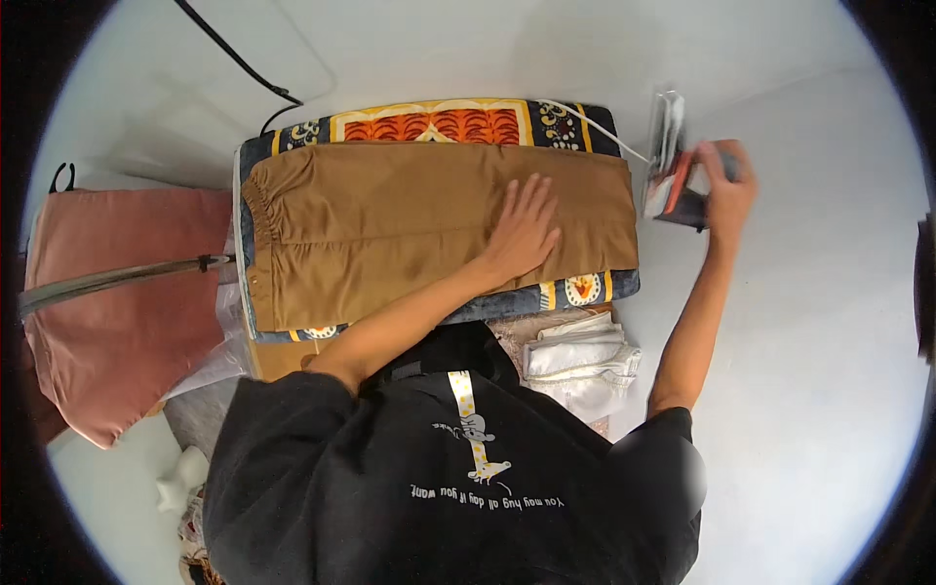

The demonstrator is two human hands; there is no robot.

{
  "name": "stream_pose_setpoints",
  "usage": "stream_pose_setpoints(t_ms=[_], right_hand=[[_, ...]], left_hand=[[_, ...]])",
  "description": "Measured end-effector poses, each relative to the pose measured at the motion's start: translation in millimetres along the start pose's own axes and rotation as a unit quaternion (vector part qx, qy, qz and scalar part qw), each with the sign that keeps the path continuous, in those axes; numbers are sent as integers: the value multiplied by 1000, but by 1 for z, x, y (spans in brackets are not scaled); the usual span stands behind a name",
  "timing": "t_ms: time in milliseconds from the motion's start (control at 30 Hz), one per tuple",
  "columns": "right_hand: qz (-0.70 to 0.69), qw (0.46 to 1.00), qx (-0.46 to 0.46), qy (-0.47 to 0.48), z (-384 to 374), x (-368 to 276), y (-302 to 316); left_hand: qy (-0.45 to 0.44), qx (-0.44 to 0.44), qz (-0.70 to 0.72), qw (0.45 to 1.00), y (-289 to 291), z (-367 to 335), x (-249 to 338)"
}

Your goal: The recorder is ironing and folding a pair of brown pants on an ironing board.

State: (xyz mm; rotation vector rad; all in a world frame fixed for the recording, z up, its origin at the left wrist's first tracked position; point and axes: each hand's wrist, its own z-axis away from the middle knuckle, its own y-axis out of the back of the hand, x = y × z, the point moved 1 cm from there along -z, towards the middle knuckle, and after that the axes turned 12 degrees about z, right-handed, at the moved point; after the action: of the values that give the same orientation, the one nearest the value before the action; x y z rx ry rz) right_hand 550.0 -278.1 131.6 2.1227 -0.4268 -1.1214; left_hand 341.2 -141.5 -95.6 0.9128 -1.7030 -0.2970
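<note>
Brown trousers (390, 210) with a gathered elastic waistband at the left lie folded lengthwise on a padded, patterned cloth (439, 122). My left hand (525, 232) rests flat on their right half, fingers spread. Off the right end of the cloth, my right hand (733, 190) grips the handle of a clothes iron (671, 195). Motion blurs the iron somewhat; it is raised on its end, apart from the trousers. A white cord (609, 136) runs along the cloth's far edge toward it.
Folded white garments (585, 361) sit between the cloth and my body at the right. Dusty-pink fabric (136, 292) hangs at the left, crossed by a curved strip (127, 283). A black cable (234, 54) runs along the wall at the back left.
</note>
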Motion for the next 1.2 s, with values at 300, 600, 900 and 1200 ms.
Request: stream_pose_setpoints(t_ms=[300, 600, 900, 1200], right_hand=[[317, 883, -229, 261, 122, 38, -115], [323, 936, -137, 31, 65, 86, -108], [272, 906, -198, 257, 121, -28, -174], [299, 928, -195, 104, 66, -13, -194]], left_hand=[[213, 42, -209, 953, 148, 174, -38], [272, 119, -202, 933, 193, 209, -52], [210, 176, -264, 925, 255, 135, -168], [213, 185, -285, 916, 256, 144, -205]])
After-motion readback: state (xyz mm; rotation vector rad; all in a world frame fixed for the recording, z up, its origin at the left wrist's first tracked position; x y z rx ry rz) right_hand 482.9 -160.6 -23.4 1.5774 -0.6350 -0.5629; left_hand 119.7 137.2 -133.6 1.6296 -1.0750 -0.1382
